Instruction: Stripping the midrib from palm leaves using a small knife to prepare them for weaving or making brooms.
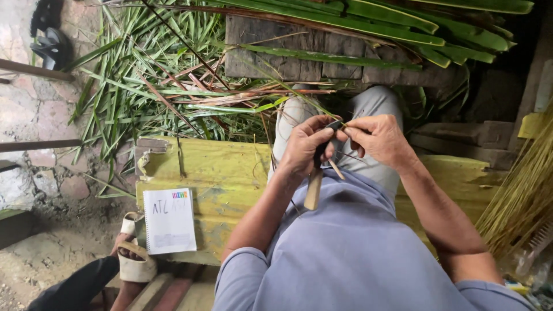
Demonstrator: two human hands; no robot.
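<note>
Hands meet at the centre of the view, over the person's lap. Left hand [305, 147] is curled tight round a knife with a pale wooden handle [314, 187], the handle poking down toward six o'clock. Right hand [377, 138] pinches a thin leaf rib [299, 95] between thumb and fingertips, and the rib runs off toward ten o'clock. Person sits on a worn yellow bench [224, 173]. On it, at eight o'clock of the hands, lies a white spiral notebook [169, 220] (upright rectangle, small coloured label at its top edge, handwriting beneath). Green palm leaves [173, 75] sprawl at eleven o'clock; a bundle of stripped yellow ribs [518, 196] stands at three o'clock.
</note>
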